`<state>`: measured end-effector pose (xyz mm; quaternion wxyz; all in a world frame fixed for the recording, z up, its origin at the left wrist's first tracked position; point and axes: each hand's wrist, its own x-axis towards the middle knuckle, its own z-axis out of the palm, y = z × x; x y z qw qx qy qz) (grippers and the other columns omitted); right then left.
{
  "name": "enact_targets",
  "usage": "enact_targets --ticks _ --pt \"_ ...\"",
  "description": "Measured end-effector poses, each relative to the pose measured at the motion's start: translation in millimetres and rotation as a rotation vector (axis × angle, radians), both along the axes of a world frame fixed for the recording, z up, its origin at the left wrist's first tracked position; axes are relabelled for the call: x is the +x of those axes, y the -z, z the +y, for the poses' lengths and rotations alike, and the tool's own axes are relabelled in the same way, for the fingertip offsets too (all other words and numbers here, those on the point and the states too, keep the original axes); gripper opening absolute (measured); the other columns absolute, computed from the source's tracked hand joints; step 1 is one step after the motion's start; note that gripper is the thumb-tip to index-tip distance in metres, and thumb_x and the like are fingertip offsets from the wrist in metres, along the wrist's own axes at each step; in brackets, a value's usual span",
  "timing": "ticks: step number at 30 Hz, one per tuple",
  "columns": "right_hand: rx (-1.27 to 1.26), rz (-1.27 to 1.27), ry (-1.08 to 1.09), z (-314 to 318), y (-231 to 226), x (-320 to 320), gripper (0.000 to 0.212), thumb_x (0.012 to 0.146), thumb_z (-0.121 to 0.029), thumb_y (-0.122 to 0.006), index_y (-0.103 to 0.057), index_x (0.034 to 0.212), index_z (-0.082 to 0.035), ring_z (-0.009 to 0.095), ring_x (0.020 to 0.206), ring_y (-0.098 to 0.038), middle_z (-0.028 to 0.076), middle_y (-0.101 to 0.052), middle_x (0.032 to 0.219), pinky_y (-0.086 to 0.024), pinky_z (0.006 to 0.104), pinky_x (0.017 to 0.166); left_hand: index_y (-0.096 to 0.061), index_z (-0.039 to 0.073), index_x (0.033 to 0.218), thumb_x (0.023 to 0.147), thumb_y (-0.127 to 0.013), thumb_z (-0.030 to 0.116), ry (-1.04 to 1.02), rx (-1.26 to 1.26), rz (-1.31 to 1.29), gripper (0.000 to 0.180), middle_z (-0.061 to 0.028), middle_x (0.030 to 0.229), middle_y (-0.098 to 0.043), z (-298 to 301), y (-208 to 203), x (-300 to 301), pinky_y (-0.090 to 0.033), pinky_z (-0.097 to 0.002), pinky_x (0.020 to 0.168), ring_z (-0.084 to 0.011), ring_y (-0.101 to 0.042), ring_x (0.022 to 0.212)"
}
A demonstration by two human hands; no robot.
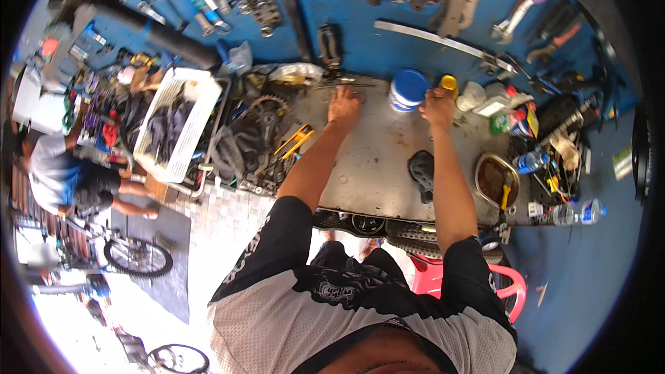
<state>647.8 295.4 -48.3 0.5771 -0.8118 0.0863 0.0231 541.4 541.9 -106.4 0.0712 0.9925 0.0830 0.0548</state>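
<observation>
On the worn grey metal workbench (377, 159) below the blue tool wall (346, 34), seen from the head camera, the person's two bare arms reach forward from the lower edge. His left hand (344, 107) lies flat near the bench's far edge, fingers spread and pressed down, holding nothing that can be made out. His right hand (437, 105) rests just beside a round white plastic tub with a blue lid (407, 90), fingers curled narrow; whether they pinch something small cannot be told. That tub stands upright at the back of the bench, between the two hands, next to a small yellow container (449, 84). It looks light and rigid, with smooth sides that could slip in greasy fingers, so a grip around the body under the lid's rim seems safest. A dark rag-like lump (421, 168) lies nearer the front edge, and a rusty round bowl (494, 179) sits to the right.
</observation>
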Motion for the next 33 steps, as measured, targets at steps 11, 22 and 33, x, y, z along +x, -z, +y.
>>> enact_targets --ticks 11,22,33 --pt "-0.972 -0.792 -0.372 27.2 -35.2 -34.1 0.039 0.092 -0.040 -0.071 -0.072 0.127 -0.021 0.036 0.122 -0.055 0.012 -0.062 0.129 -0.045 0.0500 0.102 -0.071 0.010 0.095 0.084 -0.069 0.008 -0.008 0.080 -0.478 0.011 -0.0090 0.101 -0.064 61.2 -115.1 -155.2 -0.047 -0.0460 0.087 -0.0322 -0.058 0.101" --pt "-0.641 -0.913 -0.476 -22.6 -50.2 -140.7 0.034 0.091 -0.029 -0.076 -0.072 0.117 -0.008 0.036 0.112 -0.059 0.013 -0.068 0.115 -0.046 0.0481 0.097 -0.073 0.006 0.095 0.087 -0.072 0.017 -0.449 0.321 -0.527 0.014 -0.0199 0.097 -0.070 301.5 -189.5 -303.8 -0.052 -0.0528 0.082 -0.0414 -0.066 0.092" --pt "-1.001 -0.587 -0.491 -115.4 12.8 -202.7 0.048 0.094 -0.038 -0.072 -0.064 0.137 -0.017 0.040 0.113 -0.060 0.020 -0.061 0.128 -0.051 0.0506 0.096 -0.076 0.004 0.116 0.099 -0.065 0.023 -0.430 0.020 -0.442 0.027 -0.0242 0.106 -0.074 321.4 -182.8 -311.7 -0.058 -0.0449 0.083 -0.0398 -0.074 0.097"
